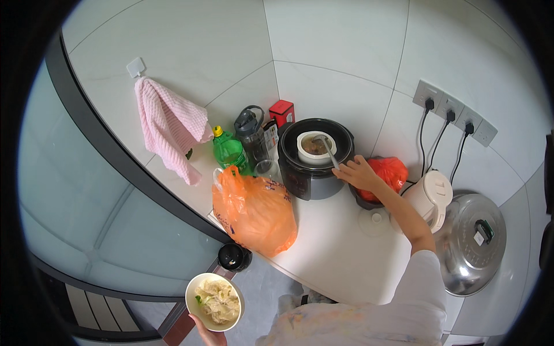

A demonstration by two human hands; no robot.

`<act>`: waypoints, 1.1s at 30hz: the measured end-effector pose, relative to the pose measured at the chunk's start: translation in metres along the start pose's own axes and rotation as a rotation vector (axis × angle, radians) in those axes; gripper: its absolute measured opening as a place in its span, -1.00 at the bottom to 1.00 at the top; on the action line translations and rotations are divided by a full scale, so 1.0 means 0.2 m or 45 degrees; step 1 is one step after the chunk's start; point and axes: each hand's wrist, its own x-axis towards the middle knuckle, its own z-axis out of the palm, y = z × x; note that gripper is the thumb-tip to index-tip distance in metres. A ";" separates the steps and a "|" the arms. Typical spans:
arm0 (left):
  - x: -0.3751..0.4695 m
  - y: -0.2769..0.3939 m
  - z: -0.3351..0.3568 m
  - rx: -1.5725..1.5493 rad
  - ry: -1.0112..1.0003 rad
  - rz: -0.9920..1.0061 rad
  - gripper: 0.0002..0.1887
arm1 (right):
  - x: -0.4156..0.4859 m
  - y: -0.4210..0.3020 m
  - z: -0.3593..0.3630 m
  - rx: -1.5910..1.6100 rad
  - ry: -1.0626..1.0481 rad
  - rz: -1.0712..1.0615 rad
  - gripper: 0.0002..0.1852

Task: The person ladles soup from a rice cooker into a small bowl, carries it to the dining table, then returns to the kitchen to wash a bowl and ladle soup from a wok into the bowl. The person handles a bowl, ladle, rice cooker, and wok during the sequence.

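Observation:
My left hand [210,335] holds a white bowl [189,298] from below, out past the counter's front edge. Wontons [218,300] with a bit of green leaf fill much of it. Further forward, my right hand [358,174] grips the handle end of a metal spoon [332,156]. The spoon's head rests in a small white ceramic pot [315,161] with brownish soup [312,147] inside. That pot stands within the dark inner pot of an uncovered electric cooker [294,181]. Which part of the spoon's head is submerged is hard to make out.
An orange plastic bag [259,212] sits left of the cooker, before a green bottle [229,149] and a dark water bottle [253,134]. To the right are a red bag [387,173], a cream kettle [426,194], plugged cords [422,142] and a large metal lid [469,246].

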 end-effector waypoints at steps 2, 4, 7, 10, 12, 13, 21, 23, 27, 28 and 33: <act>0.03 -0.04 -0.02 -0.068 -0.017 -0.003 -0.25 | 0.00 0.00 -0.02 -0.043 0.028 0.020 -0.67; 0.04 -0.06 -0.03 -0.052 0.008 -0.015 -0.24 | 0.00 -0.01 -0.03 -0.055 0.057 0.029 -0.68; 0.04 -0.07 -0.04 -0.048 -0.002 -0.026 -0.23 | 0.01 -0.04 -0.02 0.016 0.083 0.104 -0.71; 0.05 -0.06 -0.06 -0.042 -0.106 -0.032 -0.23 | 0.05 -0.10 0.01 0.251 0.136 0.438 -0.76; 0.08 -0.05 -0.10 -0.008 -0.152 -0.086 -0.24 | 0.10 -0.13 0.04 0.550 0.554 0.801 -0.81; 0.09 -0.05 -0.12 -0.026 -0.228 -0.116 -0.24 | 0.13 -0.17 0.05 0.812 0.752 1.245 -0.80; 0.24 0.12 -0.17 0.148 -0.785 -0.202 -0.32 | 0.24 -0.44 -0.56 2.334 1.718 2.281 -0.76; 0.23 0.24 -0.16 0.233 -0.902 -0.332 -0.33 | 0.23 -0.70 -0.92 2.530 1.594 2.009 -0.78; 0.22 0.42 -0.13 0.313 -1.294 -0.595 -0.29 | 0.27 -1.24 -1.75 2.400 1.741 2.038 -0.78; 0.20 0.48 -0.13 0.356 -1.341 -0.634 -0.29 | 0.29 -1.36 -1.98 2.301 1.776 2.114 -0.77; 0.24 0.68 0.11 0.463 -1.897 -0.893 -0.31 | 0.59 -2.01 -3.02 0.972 2.088 2.457 -0.72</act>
